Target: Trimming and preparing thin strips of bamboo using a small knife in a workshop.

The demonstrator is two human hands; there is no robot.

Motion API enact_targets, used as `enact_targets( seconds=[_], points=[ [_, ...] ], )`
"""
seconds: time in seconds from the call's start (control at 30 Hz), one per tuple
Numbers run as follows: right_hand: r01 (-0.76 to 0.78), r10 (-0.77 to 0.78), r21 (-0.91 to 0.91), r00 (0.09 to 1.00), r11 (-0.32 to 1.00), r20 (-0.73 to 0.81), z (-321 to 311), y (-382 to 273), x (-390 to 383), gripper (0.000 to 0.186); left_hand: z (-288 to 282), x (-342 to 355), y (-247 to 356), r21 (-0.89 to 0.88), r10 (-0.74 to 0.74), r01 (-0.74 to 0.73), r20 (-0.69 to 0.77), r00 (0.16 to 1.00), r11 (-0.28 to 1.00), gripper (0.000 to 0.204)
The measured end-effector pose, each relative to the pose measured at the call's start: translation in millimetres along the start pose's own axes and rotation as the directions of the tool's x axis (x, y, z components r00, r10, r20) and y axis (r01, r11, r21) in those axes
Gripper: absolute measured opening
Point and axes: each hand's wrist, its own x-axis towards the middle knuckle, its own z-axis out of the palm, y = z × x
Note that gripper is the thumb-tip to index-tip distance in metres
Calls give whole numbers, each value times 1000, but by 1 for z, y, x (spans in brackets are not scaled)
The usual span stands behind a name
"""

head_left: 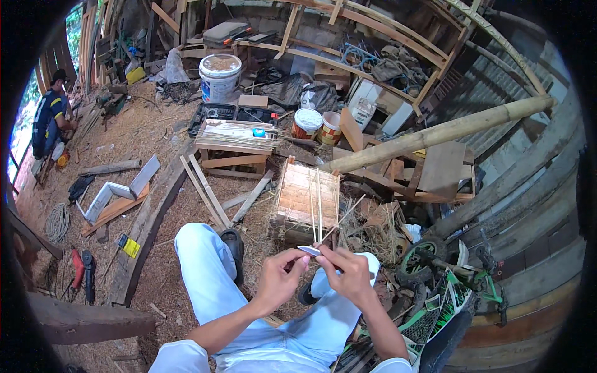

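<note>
My left hand has its fingers closed near a small, pale blade; what exactly they grip is hidden. My right hand is closed on the knife at its right end, its fingers close to my left thumb. Thin pale strips run from beside the blade up over a wooden crate standing just beyond my hands. My knees in light trousers frame both hands.
Behind are a slatted box, buckets and a long bamboo pole. A green bicycle lies right; a plank frame, beam and red tool lie left. A person crouches far left.
</note>
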Motion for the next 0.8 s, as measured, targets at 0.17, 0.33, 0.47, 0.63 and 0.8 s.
enact_targets(
  seconds=[0.17,0.33,0.47,0.63,0.8],
  points=[
    [14,-15,-42,1000,999,-22,-1,2,5,26,1,2,4,-25,40,-40,-33,999,999,18],
    [32,-37,-74,997,997,-66,-4,12,14,21,4,0,15,-79,-16,13,-34,999,997,20],
    [-180,148,-97,952,979,-267,-19,46,26,20,-2,-13,-9,-104,-35,38,31,999,994,21],
    [-206,196,-66,971,976,-139,-15,32,22,20,-3,-13,-6,-119,-30,29,-3,1000,992,20],
    [-36,30,-33,984,999,-174,-14,58,17,21,-4,-10,4,-108,-27,31,43,999,994,22]
  ],
)
